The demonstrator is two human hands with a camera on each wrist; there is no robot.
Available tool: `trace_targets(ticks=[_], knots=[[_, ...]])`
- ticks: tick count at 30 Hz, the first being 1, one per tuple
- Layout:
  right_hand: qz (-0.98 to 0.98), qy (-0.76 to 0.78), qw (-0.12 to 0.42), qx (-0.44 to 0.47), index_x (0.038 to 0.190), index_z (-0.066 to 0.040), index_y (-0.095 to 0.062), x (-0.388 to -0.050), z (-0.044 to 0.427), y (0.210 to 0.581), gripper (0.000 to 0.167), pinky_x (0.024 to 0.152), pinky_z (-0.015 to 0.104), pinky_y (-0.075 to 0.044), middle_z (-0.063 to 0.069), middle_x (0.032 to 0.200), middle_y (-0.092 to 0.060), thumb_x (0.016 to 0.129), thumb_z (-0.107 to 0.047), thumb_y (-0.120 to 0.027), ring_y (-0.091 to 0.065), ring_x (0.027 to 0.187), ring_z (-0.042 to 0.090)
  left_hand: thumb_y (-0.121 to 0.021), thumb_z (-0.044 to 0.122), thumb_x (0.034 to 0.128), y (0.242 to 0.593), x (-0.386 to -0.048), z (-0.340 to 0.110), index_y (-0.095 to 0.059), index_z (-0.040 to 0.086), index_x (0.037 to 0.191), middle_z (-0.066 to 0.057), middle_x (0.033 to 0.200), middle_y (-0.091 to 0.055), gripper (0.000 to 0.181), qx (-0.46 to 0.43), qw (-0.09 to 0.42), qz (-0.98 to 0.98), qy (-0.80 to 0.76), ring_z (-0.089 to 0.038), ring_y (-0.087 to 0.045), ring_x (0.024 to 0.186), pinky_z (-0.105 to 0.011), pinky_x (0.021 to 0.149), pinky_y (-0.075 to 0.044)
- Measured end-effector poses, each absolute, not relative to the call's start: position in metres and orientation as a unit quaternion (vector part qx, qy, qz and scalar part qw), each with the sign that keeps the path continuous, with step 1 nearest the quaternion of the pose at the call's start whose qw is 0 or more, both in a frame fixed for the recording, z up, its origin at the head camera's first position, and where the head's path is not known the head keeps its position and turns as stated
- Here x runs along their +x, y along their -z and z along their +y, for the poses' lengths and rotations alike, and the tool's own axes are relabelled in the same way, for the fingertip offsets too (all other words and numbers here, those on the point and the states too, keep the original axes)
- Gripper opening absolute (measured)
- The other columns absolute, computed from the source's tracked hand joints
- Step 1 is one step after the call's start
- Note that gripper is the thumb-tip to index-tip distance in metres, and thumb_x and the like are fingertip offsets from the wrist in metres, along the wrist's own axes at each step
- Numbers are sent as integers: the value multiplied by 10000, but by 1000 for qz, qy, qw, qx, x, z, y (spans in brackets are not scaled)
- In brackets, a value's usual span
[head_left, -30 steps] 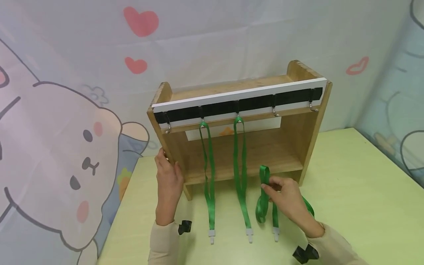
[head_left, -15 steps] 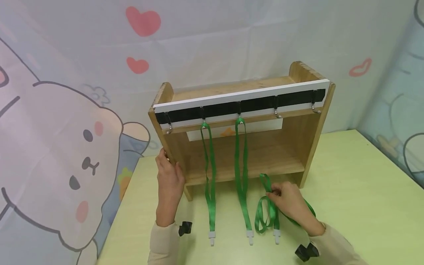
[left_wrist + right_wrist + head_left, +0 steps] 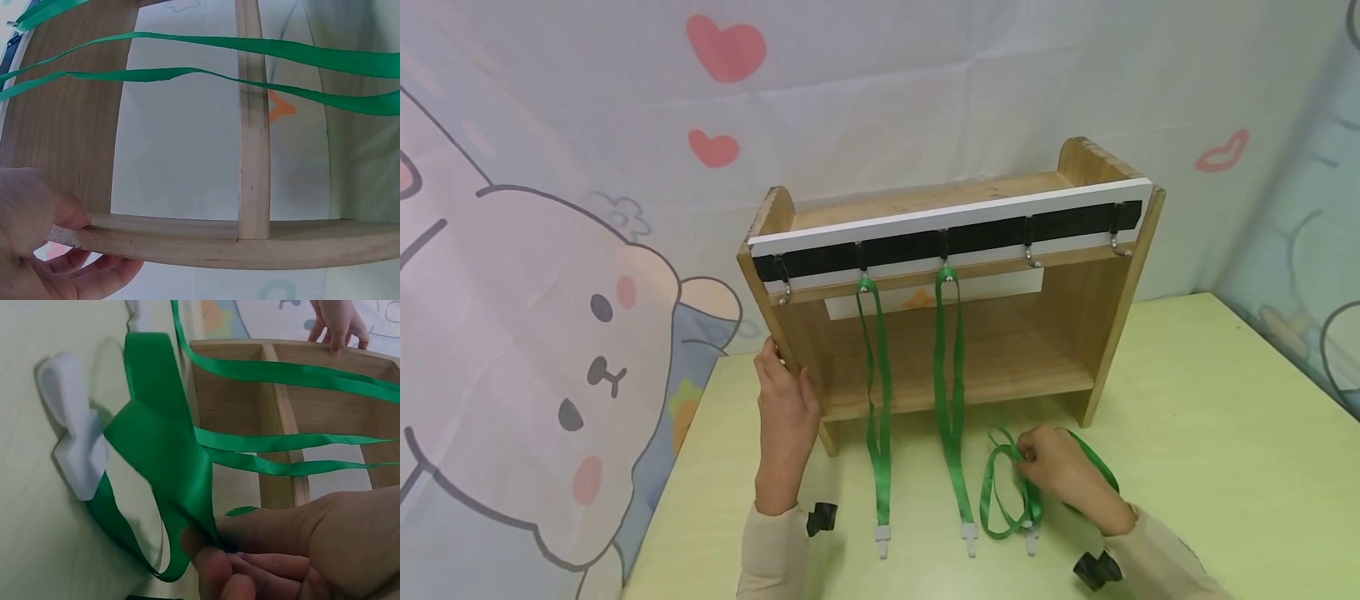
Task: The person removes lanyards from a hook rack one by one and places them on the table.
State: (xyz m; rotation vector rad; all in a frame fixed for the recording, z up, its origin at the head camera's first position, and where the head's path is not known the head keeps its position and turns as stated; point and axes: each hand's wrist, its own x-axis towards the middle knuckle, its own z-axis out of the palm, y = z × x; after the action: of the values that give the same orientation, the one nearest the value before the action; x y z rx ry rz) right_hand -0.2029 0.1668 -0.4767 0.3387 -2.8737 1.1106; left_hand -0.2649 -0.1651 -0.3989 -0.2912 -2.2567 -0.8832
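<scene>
My left hand (image 3: 786, 425) grips the left side panel of a small wooden shelf (image 3: 1112, 333). In the left wrist view its thumb lies inside the panel's edge and its fingers outside. At the lower right my right hand (image 3: 1063, 471) pinches a green lanyard (image 3: 165, 437) between thumb and fingers, low over the table. The lanyard lies in loose loops, with a white plastic clip (image 3: 81, 444) near it in the right wrist view. Two more green lanyards, one on the left (image 3: 883, 492) and one in the middle (image 3: 961, 492), hang from hooks on the shelf front.
A white board with a black strip (image 3: 985, 237) runs along the shelf's upper front and carries several metal hooks. The hook at the far left (image 3: 785, 287) and the two right ones hold nothing. The pale green table (image 3: 1210, 467) meets a cartoon-printed cloth (image 3: 925, 83) behind.
My right hand has moved down toward the table with the lanyard, whose raised loop has dropped and spread into looser coils. My left hand keeps its grip on the shelf.
</scene>
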Motion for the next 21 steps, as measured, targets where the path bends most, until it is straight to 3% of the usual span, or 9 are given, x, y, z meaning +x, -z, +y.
trace_targets(ticks=[10, 15, 18, 21], knots=[[-936, -339, 7, 95, 584, -117, -478, -202, 165, 479, 407, 470, 204, -309, -80, 521, -320, 838, 47, -750, -347, 459, 74, -552, -102, 964, 400, -266, -165, -228, -60, 1420, -360, 1270, -396, 561, -113, 348, -868, 337, -584, -591, 1069, -617, 820, -548], [-938, -337, -6, 84, 578, -120, -460, -201, 163, 478, 425, 462, 196, -283, -72, 524, -311, 857, 22, -746, -324, 457, 74, -553, -102, 961, 401, -265, -165, -228, -61, 1419, -361, 1266, -399, 563, -107, 348, -869, 335, -584, -585, 1075, -617, 823, -548], [-943, -324, -3, 81, 621, -89, -569, -199, 164, 474, 317, 466, 211, -309, -71, 548, -392, 876, -35, -751, -355, 480, 86, -555, -109, 956, 400, -265, -165, -226, -59, 1418, -360, 1260, -399, 569, -109, 351, -867, 335, -586, -584, 1075, -621, 821, -546], [-948, -312, -3, 70, 768, -48, -703, -198, 165, 468, 144, 455, 226, -329, -48, 579, -479, 895, -102, -746, -390, 483, 97, -553, -112, 955, 400, -265, -164, -223, -57, 1419, -359, 1256, -401, 572, -112, 354, -866, 336, -586, -585, 1070, -621, 820, -547]])
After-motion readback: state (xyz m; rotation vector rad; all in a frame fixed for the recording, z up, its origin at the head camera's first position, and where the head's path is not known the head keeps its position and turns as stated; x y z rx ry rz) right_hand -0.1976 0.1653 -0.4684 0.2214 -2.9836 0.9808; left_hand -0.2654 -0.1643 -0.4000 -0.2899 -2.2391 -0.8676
